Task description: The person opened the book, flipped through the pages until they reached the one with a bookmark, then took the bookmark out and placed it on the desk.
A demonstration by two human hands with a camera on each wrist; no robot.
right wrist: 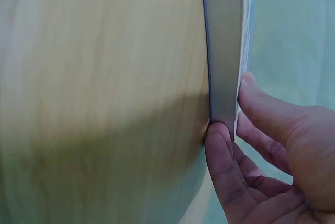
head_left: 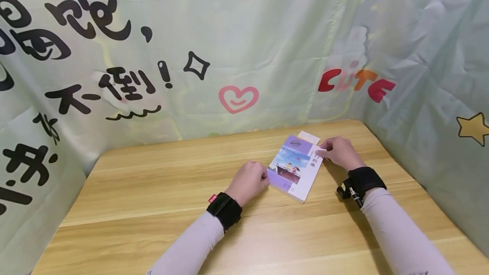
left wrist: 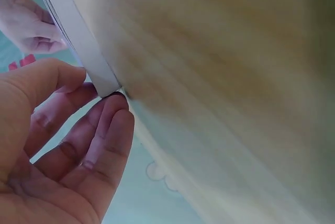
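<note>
A paperback book (head_left: 292, 166) with a purple and white cover and a picture of two figures lies tilted on the wooden table. At its left corner, my left hand (head_left: 250, 181) pinches the edge between thumb and fingers. My right hand (head_left: 341, 152) grips the far right corner, its thumb on the cover and fingertips at the lower edge. In the right wrist view the page block (right wrist: 225, 51) shows as a thick pale band beside the fingers (right wrist: 225, 166). The left wrist view shows the book's edge (left wrist: 89, 41) between thumb and fingers. A white card-like piece (head_left: 308, 137) sticks out past the book's far edge.
The wooden table (head_left: 153, 190) extends left and toward me. Behind it hangs a pale green cloth (head_left: 267, 46) with dark lettering, a pink heart (head_left: 238, 99) and the word CUTE. Black bands (head_left: 366, 179) with small cameras circle both wrists.
</note>
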